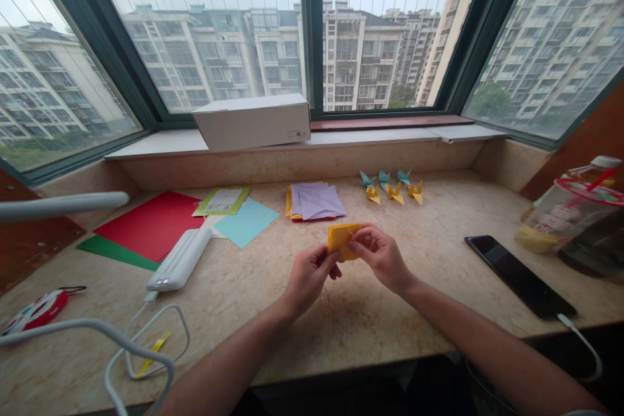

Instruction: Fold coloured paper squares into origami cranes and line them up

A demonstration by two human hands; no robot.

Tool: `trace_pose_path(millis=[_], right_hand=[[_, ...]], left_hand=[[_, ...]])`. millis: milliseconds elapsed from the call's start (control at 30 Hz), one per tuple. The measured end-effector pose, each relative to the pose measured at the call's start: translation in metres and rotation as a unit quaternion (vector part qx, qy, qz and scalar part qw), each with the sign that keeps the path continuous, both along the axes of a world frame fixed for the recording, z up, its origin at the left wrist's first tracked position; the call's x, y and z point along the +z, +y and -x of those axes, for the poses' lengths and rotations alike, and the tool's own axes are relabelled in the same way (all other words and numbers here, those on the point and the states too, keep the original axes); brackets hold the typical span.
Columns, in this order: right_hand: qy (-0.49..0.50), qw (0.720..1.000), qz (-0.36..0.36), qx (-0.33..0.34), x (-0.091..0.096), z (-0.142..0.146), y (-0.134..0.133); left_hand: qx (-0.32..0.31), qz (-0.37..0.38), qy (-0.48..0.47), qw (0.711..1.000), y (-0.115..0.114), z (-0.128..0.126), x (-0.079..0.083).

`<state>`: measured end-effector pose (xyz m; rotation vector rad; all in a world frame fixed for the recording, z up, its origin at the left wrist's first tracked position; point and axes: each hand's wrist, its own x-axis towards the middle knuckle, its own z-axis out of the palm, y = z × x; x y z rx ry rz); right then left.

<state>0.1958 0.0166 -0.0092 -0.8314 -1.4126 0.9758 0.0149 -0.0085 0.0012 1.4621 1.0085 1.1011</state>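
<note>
A small folded square of yellow paper (337,238) is held up between both hands above the stone counter. My left hand (312,273) pinches its lower left edge between thumb and fingers. On the other side, my right hand (383,257) grips the right edge, thumb in front. Beyond the hands sits a stack of purple, yellow and red paper (319,200). Several small origami cranes stand in two rows to the right of it, blue ones (383,179) behind and yellow ones (394,194) in front.
Red sheets (151,224), a green sheet (119,253) and a light blue sheet (247,222) lie left, beside a white power bank (180,260) with a cable. At right are a black phone (519,276) and a plastic cup (560,218). A white box (253,127) rests on the sill.
</note>
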Motion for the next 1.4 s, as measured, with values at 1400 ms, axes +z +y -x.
trace_pose_path(millis=[1400], right_hand=[[0.006,0.99,0.061,0.128,0.001,-0.011,0.003]], left_hand=[[-0.018,-0.076,-0.007,0.997,-0.001,0.004,-0.004]])
